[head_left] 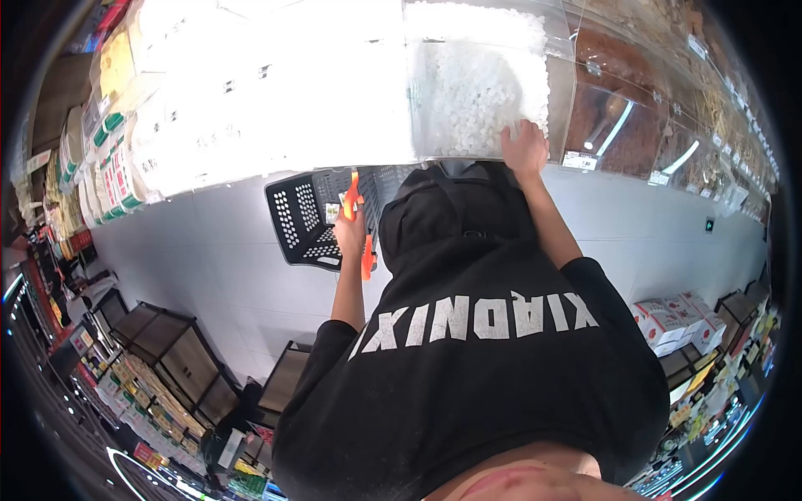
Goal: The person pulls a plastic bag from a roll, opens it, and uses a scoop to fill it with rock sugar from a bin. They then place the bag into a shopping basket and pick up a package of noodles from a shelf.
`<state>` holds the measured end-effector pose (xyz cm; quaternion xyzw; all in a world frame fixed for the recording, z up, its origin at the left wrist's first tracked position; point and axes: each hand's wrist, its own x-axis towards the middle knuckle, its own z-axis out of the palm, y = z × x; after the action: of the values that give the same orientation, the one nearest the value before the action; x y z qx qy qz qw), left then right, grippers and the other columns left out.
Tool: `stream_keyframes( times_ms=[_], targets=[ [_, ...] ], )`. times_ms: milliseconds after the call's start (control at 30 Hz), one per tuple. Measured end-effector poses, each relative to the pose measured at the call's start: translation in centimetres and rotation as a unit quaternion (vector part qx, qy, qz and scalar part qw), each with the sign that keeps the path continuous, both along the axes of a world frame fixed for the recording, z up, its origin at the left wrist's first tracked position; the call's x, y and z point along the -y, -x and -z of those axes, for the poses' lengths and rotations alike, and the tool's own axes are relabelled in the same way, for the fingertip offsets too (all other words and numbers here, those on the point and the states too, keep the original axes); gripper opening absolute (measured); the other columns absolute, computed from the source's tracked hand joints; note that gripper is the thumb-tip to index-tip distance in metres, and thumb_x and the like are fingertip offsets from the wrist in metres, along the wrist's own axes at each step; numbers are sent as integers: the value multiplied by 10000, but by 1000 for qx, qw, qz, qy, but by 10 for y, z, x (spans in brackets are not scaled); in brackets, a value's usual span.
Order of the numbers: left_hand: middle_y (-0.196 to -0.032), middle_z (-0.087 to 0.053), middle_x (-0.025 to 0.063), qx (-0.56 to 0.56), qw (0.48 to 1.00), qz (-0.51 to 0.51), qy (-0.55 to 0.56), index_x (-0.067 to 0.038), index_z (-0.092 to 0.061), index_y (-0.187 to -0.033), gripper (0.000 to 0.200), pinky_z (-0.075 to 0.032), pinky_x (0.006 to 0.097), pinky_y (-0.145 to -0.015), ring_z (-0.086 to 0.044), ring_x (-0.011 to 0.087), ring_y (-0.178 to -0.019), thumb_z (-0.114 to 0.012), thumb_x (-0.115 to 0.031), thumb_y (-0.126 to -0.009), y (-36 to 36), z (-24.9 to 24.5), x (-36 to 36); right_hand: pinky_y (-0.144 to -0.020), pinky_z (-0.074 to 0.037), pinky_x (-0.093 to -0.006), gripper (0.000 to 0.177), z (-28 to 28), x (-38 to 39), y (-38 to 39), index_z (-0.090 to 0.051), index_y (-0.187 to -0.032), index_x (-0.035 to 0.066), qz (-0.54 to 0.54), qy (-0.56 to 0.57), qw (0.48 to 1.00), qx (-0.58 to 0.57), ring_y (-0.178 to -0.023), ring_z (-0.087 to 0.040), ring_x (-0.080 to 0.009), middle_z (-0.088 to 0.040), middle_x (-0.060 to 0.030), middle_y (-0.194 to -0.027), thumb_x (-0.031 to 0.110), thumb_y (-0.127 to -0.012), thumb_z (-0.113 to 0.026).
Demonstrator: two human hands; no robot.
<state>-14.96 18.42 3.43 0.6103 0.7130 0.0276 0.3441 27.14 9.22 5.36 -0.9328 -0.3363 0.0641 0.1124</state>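
My left hand is closed round the orange handle of a black shopping basket, which hangs low in front of me on the left. Small packets show inside the basket. My right hand rests at the front edge of a clear bin that holds white lumps, its fingers on or just over the edge. Whether those fingers hold anything cannot be made out.
Bins of brown goods with price labels stand to the right. White sacks line the far left. Behind are dark shelves and white-and-red boxes. Grey floor shows below the bins.
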Motion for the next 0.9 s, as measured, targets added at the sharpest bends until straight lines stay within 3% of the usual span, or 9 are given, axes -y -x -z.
stream_keyframes(
  times_ms=[33, 233, 367, 433, 600, 700, 800, 900],
  targets=[
    [-832, -702, 223, -7, 998, -15, 55, -5, -680, -1026, 338, -527, 492, -762, -695, 417, -836, -645, -304, -872, -3, -12, 0, -971, -403, -471, 460, -3, -2, -1, -635, -1130, 22, 2, 13, 1000, -12, -1103, -581, -330, -641, -165, -1115, 401, -872, -592],
    [-717, -687, 194, 10, 998, -62, -9, 3, -678, -901, 315, -536, 491, -699, -706, 388, -739, -687, -307, -845, 17, -20, 55, -1001, -378, -475, 492, 1, 1, -5, -621, -1158, 6, -17, 21, 999, -37, -1133, -568, -330, -628, -181, -1150, 408, -877, -573],
    [-608, -652, 116, 25, 995, -58, -81, -8, -657, -823, 357, -524, 394, -576, -677, 247, -562, -720, -354, -885, 44, 4, 103, -979, -401, -485, 505, 11, 12, -9, -614, -1172, -5, -38, -37, 998, -14, -1132, -573, -332, -627, -187, -1156, 401, -873, -586],
    [-559, -610, 88, 84, 989, -84, -91, -2, -657, -811, 359, -484, 353, -499, -620, 168, -483, -692, -339, -928, 36, -20, 113, -981, -408, -484, 507, 10, 15, -6, -608, -1190, -4, -49, -50, 997, -12, -1137, -576, -329, -627, -184, -1172, 399, -885, -583],
    [-563, -606, 52, 147, 978, -140, -39, 4, -692, -800, 335, -411, 318, -367, -553, 138, -397, -640, -287, -957, 30, -20, 108, -1016, -405, -478, 495, 9, 48, 8, -578, -1222, -32, -85, -61, 995, -3, -1191, -542, -352, -600, -213, -1226, 348, -905, -593],
    [-575, -611, 53, 146, 979, -135, -51, 10, -696, -806, 334, -396, 319, -342, -532, 137, -374, -628, -276, -964, 28, -18, 110, -1077, -369, -485, 570, 11, 86, 22, -481, -1345, -52, -156, -138, 971, 119, -1308, -450, -385, -503, -242, -1373, 301, -913, -599],
    [-592, -623, 75, 131, 984, -104, -65, 19, -693, -835, 253, -428, 328, -363, -550, 154, -381, -593, -188, -939, 30, -14, 109, -1121, -328, -492, 688, 15, 135, 53, -353, -1443, -62, -155, -126, 976, 88, -1386, -352, -412, -374, -250, -1492, 261, -897, -619],
    [-617, -644, 90, 127, 985, -85, -77, 9, -695, -850, 207, -453, 347, -393, -583, 175, -420, -573, -147, -909, 32, -12, 112, -1107, -360, -500, 749, 62, 205, 96, -298, -1472, -72, -41, -5, 989, -139, -1363, -380, -462, -297, -313, -1521, 253, -879, -623]
  ],
)
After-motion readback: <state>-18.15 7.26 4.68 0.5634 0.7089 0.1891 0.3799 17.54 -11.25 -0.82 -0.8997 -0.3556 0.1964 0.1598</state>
